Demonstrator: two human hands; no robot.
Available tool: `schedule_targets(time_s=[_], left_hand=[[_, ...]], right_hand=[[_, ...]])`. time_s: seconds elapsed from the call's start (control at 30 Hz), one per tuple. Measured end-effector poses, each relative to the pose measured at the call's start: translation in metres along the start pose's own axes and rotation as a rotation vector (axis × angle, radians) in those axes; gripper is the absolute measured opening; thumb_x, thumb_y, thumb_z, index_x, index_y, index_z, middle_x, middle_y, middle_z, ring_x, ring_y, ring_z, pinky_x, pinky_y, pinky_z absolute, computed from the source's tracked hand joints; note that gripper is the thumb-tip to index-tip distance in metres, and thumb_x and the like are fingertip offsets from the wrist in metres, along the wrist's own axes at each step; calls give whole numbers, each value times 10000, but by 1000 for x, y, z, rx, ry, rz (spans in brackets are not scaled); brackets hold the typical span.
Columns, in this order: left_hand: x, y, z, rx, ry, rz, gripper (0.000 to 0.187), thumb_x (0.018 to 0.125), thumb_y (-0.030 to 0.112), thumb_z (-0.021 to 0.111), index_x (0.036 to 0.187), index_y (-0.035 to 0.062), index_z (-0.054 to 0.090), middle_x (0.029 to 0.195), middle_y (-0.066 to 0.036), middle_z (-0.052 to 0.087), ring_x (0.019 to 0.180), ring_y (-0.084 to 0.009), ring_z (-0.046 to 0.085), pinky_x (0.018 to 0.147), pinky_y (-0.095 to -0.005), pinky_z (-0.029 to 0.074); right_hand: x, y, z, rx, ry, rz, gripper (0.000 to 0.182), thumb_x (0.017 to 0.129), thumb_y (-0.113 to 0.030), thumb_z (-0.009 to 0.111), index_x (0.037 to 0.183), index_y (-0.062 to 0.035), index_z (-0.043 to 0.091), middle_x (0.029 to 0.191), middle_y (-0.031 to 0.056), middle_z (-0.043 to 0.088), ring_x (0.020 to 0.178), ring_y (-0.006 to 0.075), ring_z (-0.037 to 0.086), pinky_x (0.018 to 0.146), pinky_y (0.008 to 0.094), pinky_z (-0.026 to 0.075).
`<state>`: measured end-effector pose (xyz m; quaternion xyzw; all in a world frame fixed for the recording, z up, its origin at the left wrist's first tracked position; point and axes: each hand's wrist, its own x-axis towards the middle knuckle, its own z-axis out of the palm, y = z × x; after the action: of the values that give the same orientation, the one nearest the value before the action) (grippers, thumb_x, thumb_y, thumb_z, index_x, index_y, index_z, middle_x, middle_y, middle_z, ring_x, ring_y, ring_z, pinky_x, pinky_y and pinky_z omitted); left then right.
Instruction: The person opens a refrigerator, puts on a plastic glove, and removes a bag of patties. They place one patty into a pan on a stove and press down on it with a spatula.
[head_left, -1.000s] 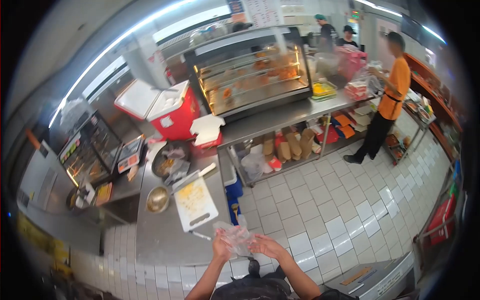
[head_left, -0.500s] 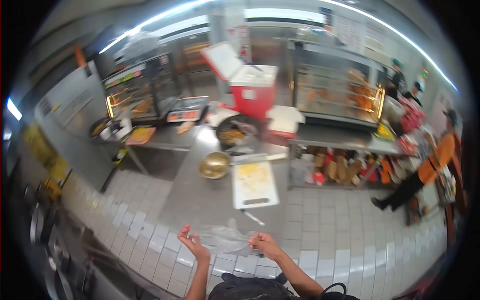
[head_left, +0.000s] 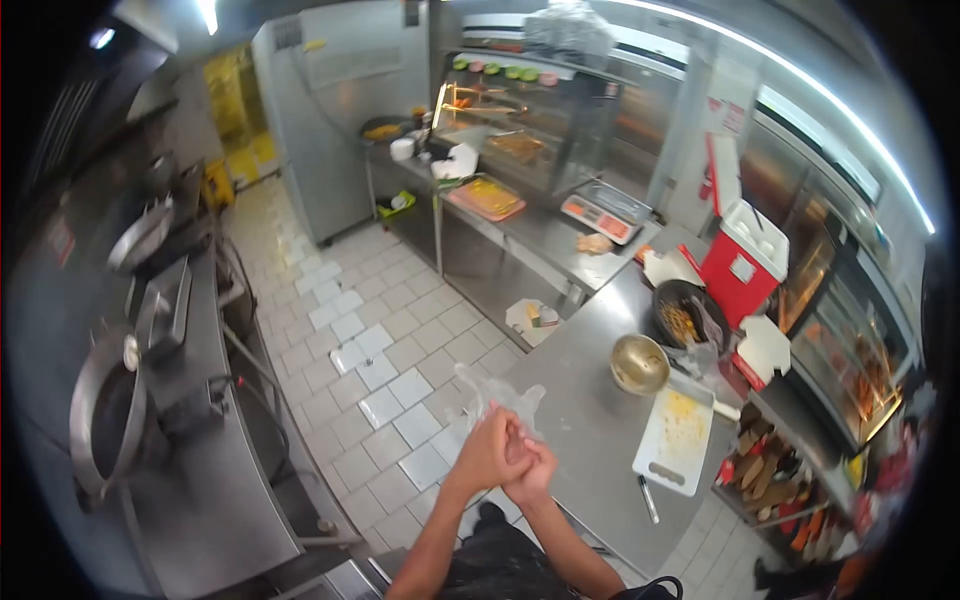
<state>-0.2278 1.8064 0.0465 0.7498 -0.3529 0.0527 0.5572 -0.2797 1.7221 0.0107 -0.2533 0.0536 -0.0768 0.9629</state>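
My left hand (head_left: pixel 488 455) and my right hand (head_left: pixel 530 472) are pressed together in front of me, fingers closed. From them a thin, clear plastic glove (head_left: pixel 484 388) sticks out on the far side, its finger-like tips spread; which fingers pinch it is partly hidden. To the right, on the steel table (head_left: pixel 565 440), lie a white cutting board (head_left: pixel 680 440) with yellow smears and a marker-like white and black stick (head_left: pixel 648 499). A metal bowl (head_left: pixel 640 364) stands just beyond the board.
A dark pan (head_left: pixel 684 318) with food and a red cooler (head_left: pixel 742 262) with its lid up stand farther back. A scale (head_left: pixel 603 212) and an orange tray (head_left: pixel 485 197) rest on the side counter. At left are a large wok (head_left: pixel 108 415) and steel worktop (head_left: pixel 222 500).
My view has swung left. My hands, apart before with the plastic stretched between them, are now together, and the plastic is bunched at them.
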Motion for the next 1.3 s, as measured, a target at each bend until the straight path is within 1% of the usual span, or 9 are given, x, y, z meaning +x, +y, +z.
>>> schedule_targets(time_s=[0.07, 0.2, 0.43, 0.6, 0.67, 0.83, 1.07, 1.2, 1.3], left_hand=[[21, -29, -21, -39, -49, -137, 219, 803, 137, 655, 920, 38, 499, 750, -108, 541, 671, -246, 548, 613, -346, 442], [54, -79, -85, -44, 34, -134, 138, 861, 111, 588, 925, 30, 496, 708, -102, 549, 622, -220, 553, 575, -322, 443], [104, -199, -162, 180, 160, -99, 138, 823, 130, 557, 858, 8, 503, 793, -173, 541, 762, -358, 546, 713, -401, 440], [139, -244, -230, 84, 158, -410, 195, 917, 214, 506, 908, 20, 498, 807, -177, 559, 756, -343, 555, 682, -410, 422], [148, -262, -264, 42, -53, -510, 227, 947, 250, 495, 908, 26, 499, 781, -155, 568, 717, -310, 563, 648, -402, 420], [175, -321, -298, -319, 340, -552, 191, 938, 232, 566, 904, 45, 545, 735, -22, 511, 668, -90, 466, 607, -260, 368], [275, -422, -383, -297, 404, -433, 148, 925, 185, 584, 894, 44, 551, 716, 24, 440, 656, -52, 384, 574, -238, 305], [335, -505, -450, -286, 472, -398, 191, 901, 216, 574, 852, 35, 538, 664, -38, 459, 637, -129, 439, 630, -301, 363], [397, -556, -492, -230, 346, -439, 194, 896, 226, 565, 860, 39, 525, 646, -72, 494, 641, -180, 501, 632, -344, 387]], right_hand=[[38, 12, 0, 281, -324, -88, 370, 831, -253, 450, 1109, -13, 498, 1450, 136, 388, 1309, 281, 381, 1119, 394, 246], [109, 55, 21, 80, -303, -25, 303, 837, -217, 442, 1067, -29, 504, 1415, 141, 423, 1301, 278, 394, 1111, 390, 264], [265, 165, 17, 86, -176, 436, 519, 971, -305, 359, 1395, -5, 362, 1429, 206, 405, 1345, 335, 367, 1136, 440, 270], [376, 198, 72, -174, -253, 665, 714, 947, -619, 342, 1526, -244, 155, 1538, 195, 198, 1373, 392, 283, 1094, 560, 269], [422, 222, 81, -246, -309, 759, 736, 925, -654, 351, 1525, -271, 163, 1545, 175, 190, 1369, 393, 281, 1084, 551, 281], [508, 266, 132, -337, -341, 1135, 831, 829, -782, 354, 1513, -331, 215, 1566, 111, 170, 1357, 397, 276, 1067, 569, 280], [664, 364, 156, -297, -310, 1197, 735, 861, -708, 374, 1499, -369, 237, 1546, 108, 239, 1402, 373, 166, 1003, 752, 125], [763, 427, 162, -382, -459, 996, 716, 912, -533, 451, 1523, -251, 205, 1556, 166, 180, 1426, 391, 147, 1081, 628, 194], [843, 433, 166, -322, -473, 967, 687, 936, -382, 498, 1524, -210, 189, 1472, 202, 332, 1296, 411, 390, 1042, 565, 340]])
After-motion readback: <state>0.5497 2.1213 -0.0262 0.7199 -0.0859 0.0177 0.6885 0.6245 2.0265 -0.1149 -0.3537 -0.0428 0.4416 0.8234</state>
